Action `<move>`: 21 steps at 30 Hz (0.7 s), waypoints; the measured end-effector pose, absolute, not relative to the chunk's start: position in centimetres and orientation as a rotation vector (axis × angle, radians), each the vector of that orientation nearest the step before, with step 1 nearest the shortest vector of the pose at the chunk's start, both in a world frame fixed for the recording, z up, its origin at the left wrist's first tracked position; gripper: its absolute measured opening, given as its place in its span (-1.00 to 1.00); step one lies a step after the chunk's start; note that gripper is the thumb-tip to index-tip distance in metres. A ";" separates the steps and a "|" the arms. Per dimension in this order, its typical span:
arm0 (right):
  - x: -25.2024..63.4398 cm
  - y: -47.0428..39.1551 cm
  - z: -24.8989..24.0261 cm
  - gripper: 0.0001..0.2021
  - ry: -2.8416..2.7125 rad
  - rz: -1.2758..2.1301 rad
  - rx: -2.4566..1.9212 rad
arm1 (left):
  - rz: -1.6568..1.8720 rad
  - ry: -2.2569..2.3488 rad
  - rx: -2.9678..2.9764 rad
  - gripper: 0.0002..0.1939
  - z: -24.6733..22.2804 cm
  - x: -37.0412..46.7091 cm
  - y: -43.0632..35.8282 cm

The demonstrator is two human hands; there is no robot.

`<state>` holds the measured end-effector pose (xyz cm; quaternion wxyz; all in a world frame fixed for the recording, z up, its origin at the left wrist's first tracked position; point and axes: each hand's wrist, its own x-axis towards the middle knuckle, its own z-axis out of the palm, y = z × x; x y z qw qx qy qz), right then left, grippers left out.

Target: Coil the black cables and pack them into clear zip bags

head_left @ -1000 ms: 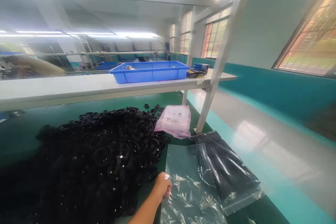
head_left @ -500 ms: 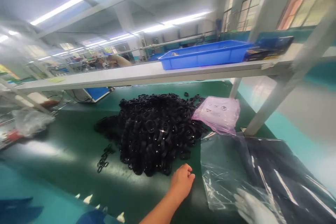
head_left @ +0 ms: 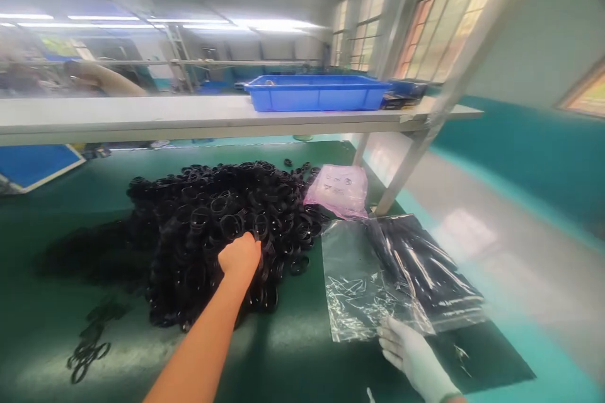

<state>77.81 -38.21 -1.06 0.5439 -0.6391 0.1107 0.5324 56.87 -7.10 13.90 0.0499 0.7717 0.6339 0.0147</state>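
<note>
A large heap of black rings (head_left: 189,220) lies on the green tabletop (head_left: 302,371). Bare-skinned, my left hand (head_left: 241,255) is at the front right of the heap, its fingers curled in against the rings; what they hold, if anything, is hidden. My right hand (head_left: 406,346), in a white glove, rests at the near edge of a clear plastic bag (head_left: 350,277), fingers extended and slightly apart. Beside that bag lies a dark, shiny plastic-wrapped sheet or bag (head_left: 425,258). Behind them sits a pink plastic packet (head_left: 338,189).
Above the table's back runs a white shelf (head_left: 189,116) with a blue bin (head_left: 316,94) on it. A shelf post (head_left: 406,170) stands at the right. A few loose rings (head_left: 87,356) lie at the front left, and a blue panel (head_left: 38,164) at the back left.
The view has turned to the right. My left hand has moved from the bare tabletop in front of the heap onto the rings. My right hand remains by the plastic bag.
</note>
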 end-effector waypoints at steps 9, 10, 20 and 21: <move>73.3 -41.8 0.8 -0.57 0.226 1.308 -1.649 | 0.038 1.709 2.576 -0.73 16.0 54.5 -6.7; 72.4 -41.8 1.0 -0.60 0.169 1.354 -1.696 | 0.066 1.650 2.633 -0.72 16.0 54.0 -7.6; 64.7 -34.0 1.3 -0.88 -0.543 1.467 -1.885 | -0.387 0.450 2.827 -0.74 3.2 49.5 -20.0; 64.5 -33.4 1.5 -0.89 -0.581 1.427 -1.903 | -0.381 0.545 2.782 -0.70 2.7 49.0 -20.4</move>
